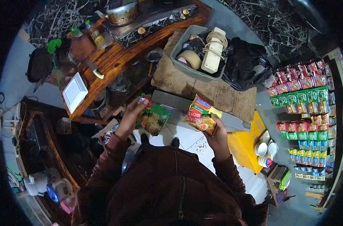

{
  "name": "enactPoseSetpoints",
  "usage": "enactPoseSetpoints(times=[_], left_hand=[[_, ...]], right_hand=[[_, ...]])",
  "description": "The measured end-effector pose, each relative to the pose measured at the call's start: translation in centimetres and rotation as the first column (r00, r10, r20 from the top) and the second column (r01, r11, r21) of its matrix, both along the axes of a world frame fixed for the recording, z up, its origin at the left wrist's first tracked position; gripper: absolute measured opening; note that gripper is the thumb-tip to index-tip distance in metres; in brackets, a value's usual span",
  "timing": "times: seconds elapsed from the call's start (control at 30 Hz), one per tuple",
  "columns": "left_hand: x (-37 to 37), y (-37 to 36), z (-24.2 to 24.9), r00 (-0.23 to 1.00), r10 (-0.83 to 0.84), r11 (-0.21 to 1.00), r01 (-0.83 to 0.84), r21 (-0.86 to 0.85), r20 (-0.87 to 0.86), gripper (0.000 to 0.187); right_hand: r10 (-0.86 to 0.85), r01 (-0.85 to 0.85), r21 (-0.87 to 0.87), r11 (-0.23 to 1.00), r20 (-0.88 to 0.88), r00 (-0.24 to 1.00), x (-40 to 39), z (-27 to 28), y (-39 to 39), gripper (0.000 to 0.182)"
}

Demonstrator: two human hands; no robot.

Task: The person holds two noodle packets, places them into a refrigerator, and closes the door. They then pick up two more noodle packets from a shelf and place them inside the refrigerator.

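My left hand is closed on the top of a green noodle packet, which hangs over the tiled floor with a picture of noodles showing. On the other side, my right hand grips the lower right edge of a red and yellow noodle packet labelled "Ayam Bawang". Its front faces up. The two packets are apart, in front of my body. Behind them a grey box stands beside a flattened piece of cardboard.
A grey bin holds tape and a white power strip. Left is a wooden counter with a knife, white tray and kettle. Sachets hang right, beyond a yellow box.
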State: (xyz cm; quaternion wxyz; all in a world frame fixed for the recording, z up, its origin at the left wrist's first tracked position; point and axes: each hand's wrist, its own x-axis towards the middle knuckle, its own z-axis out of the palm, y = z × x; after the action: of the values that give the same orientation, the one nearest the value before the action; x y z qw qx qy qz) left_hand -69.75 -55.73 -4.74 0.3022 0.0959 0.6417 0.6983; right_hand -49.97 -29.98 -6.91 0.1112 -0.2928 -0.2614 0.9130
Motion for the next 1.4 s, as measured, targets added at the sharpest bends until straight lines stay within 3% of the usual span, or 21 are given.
enactPoseSetpoints(times=[0.13, 0.2, 0.3, 0.43, 0.57, 0.77, 0.87, 1.07, 1.23, 1.4], left_hand=[[-2.2, -0.3, -0.7, 0.988, -0.081, 0.996, 0.077, 0.038, 0.128, 0.046], [-3.5, -0.6, -0.9, 0.966, -0.16, 0.985, 0.144, 0.094, 0.203, 0.048], [-5.1, -1.0, -0.2, 0.952, -0.248, 0.969, 0.245, 0.039, 0.178, 0.047], [-7.7, -1.8, -0.5, 0.907, -0.415, 0.908, 0.407, 0.1, 0.074, 0.042], [-9.7, -2.0, -1.8, 0.854, -0.503, 0.864, 0.495, 0.088, 0.133, 0.043], [-10.7, -0.6, -4.1, 0.802, -0.591, 0.807, 0.588, 0.06, 0.082, 0.047], [-10.2, 0.1, -3.7, 0.768, -0.625, 0.781, 0.618, 0.094, 0.143, 0.048], [-8.7, 1.6, -3.4, 0.737, -0.613, 0.789, 0.588, 0.175, 0.286, 0.023], [-7.5, 1.9, -3.7, 0.795, -0.581, 0.814, 0.57, 0.115, 0.175, 0.036], [-6.5, 2.3, -4.7, 0.818, -0.547, 0.837, 0.532, 0.126, 0.178, 0.045]], right_hand=[[-0.071, 0.071, 0.003, 0.997, 0.004, 0.997, -0.8, 0.9, -1.8, 0.036], [-0.114, 0.111, 0.039, 0.993, 0.103, 0.988, -1.3, 1.0, -3.1, 0.037], [-0.181, 0.174, 0.079, 0.982, 0.093, 0.979, -2.2, 1.6, -5.9, 0.037], [-0.301, 0.297, 0.049, 0.954, 0.101, 0.948, -3.4, 1.3, -9.3, 0.035], [-0.4, 0.396, 0.064, 0.916, 0.104, 0.91, -3.8, 1.9, -12.6, 0.034], [-0.55, 0.548, 0.045, 0.835, 0.074, 0.832, -1.6, 1.5, -16.2, 0.033], [-0.609, 0.608, 0.042, 0.793, 0.091, 0.788, 0.0, 1.9, -17.5, 0.033], [-0.695, 0.691, 0.074, 0.719, 0.083, 0.714, 3.5, 2.9, -18.0, 0.032], [-0.74, 0.736, 0.078, 0.673, 0.047, 0.671, 6.4, 3.3, -18.2, 0.034], [-0.724, 0.719, 0.084, 0.689, 0.079, 0.685, 9.1, 3.7, -18.0, 0.035]])
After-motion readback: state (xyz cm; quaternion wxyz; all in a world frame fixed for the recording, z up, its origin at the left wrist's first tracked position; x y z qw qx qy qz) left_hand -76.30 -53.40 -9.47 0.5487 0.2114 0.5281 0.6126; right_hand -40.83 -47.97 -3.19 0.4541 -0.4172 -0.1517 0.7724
